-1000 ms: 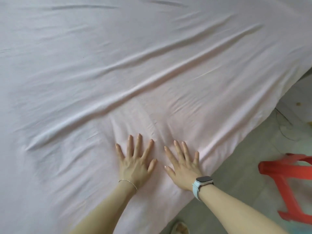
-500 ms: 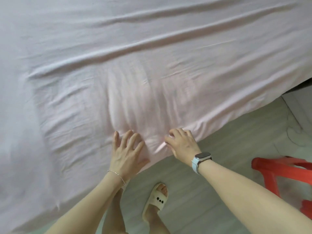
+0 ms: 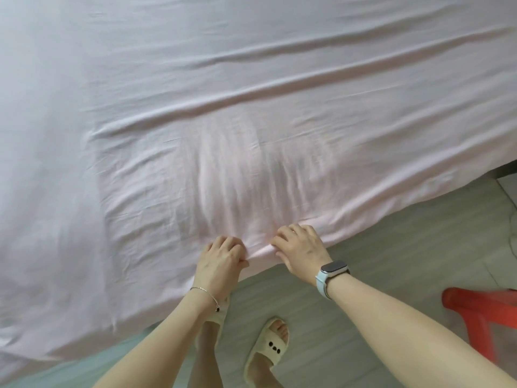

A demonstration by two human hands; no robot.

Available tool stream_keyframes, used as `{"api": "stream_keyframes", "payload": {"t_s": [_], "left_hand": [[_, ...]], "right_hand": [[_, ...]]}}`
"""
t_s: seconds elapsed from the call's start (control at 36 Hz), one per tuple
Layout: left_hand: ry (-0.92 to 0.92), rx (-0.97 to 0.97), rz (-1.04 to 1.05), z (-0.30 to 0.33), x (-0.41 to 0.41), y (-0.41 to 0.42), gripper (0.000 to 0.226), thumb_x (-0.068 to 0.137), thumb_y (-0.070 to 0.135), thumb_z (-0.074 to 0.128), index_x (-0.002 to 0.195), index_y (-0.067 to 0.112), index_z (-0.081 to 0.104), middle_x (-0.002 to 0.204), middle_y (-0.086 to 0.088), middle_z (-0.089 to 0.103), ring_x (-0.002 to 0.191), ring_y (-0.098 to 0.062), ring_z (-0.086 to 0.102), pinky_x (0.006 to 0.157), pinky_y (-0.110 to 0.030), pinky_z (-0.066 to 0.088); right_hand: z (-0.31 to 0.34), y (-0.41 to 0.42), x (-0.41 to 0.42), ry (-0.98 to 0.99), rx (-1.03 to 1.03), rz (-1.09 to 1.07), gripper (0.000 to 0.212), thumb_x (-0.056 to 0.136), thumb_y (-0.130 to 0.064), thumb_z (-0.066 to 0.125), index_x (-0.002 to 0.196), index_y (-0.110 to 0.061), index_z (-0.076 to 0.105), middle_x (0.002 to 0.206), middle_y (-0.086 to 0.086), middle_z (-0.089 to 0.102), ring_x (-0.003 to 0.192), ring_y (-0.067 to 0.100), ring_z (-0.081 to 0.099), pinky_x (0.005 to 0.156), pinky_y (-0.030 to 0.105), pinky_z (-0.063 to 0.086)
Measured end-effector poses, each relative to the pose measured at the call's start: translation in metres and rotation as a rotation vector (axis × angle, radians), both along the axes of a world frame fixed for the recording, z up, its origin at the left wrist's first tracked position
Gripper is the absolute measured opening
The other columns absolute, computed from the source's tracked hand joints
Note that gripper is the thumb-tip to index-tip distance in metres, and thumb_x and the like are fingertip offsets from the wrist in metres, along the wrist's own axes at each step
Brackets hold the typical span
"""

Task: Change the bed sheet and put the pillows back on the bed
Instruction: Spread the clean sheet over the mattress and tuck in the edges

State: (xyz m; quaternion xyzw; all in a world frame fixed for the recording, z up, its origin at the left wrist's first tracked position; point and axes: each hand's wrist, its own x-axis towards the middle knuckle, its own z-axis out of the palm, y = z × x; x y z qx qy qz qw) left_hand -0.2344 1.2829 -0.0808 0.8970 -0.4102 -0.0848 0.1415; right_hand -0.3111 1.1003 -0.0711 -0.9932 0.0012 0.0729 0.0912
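Gripping: we are pinching the near hem of the pink bed sheet [image 3: 251, 141] with left hand [image 3: 221, 259] and right hand [image 3: 300, 247], fingers curled round a small fold.
Sheet position: it is lying spread over the bed, stretching away from our grip; long creases are running across, left to right.
Hands: we are judging both equally near the edge.
Surroundings: slippered feet [image 3: 268, 347] are standing below; red stool [image 3: 481, 312] is sitting right, apart.
Pillows: we are seeing none.
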Motion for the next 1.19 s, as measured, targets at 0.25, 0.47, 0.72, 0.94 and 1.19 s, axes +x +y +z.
{"api": "stream_keyframes", "payload": {"t_s": [0.25,0.47,0.72,0.94,1.19], "left_hand": [[0.017,0.034,0.036,0.007,-0.005,0.003,0.038,0.047,0.013,0.093,0.055,0.019,0.056,0.055,0.008,0.052,0.046,-0.013,0.051,0.035,-0.015,0.014],[0.071,-0.040,0.053,0.011,-0.007,0.006,0.037,0.048,0.008,0.093,0.056,0.017,0.058,0.052,0.005,0.050,0.039,-0.012,0.047,0.030,-0.017,0.028],[0.145,-0.080,0.017,0.009,-0.003,0.013,0.037,0.050,-0.006,0.086,0.057,0.015,0.056,0.053,0.003,0.049,0.045,-0.007,0.029,0.035,-0.018,0.029],[0.118,0.019,-0.050,0.018,-0.006,0.013,0.047,0.036,-0.004,0.089,0.054,0.017,0.052,0.050,0.005,0.043,0.041,-0.009,0.023,0.037,-0.015,0.001],[0.240,0.138,-0.003,0.006,-0.022,0.012,0.017,0.076,-0.005,0.065,0.078,0.011,0.059,0.071,0.001,0.037,0.053,-0.023,0.039,0.041,-0.022,0.017]], "right_hand": [[0.000,0.007,0.005,-0.050,-0.053,0.034,0.041,0.025,0.004,0.077,0.054,-0.015,0.055,0.055,-0.002,0.050,0.049,0.019,0.049,0.049,0.021,0.040],[0.001,0.001,0.001,-0.070,-0.056,0.077,0.043,0.027,0.010,0.075,0.056,-0.014,0.051,0.055,0.000,0.045,0.047,0.019,0.043,0.046,0.024,0.037],[0.017,-0.002,-0.006,-0.227,-0.065,0.164,0.040,0.052,0.008,0.018,0.060,-0.011,0.052,0.057,0.002,0.044,0.049,0.020,0.042,0.048,0.028,0.043],[0.022,0.005,-0.009,-0.119,-0.056,0.184,0.037,0.029,0.008,0.037,0.056,-0.013,0.052,0.052,0.000,0.043,0.051,0.015,0.022,0.047,0.019,0.025],[0.017,0.004,-0.006,0.052,-0.043,0.182,0.049,0.022,0.004,0.042,0.061,-0.019,0.024,0.056,-0.005,0.011,0.046,0.014,0.016,0.049,0.017,-0.004]]}}
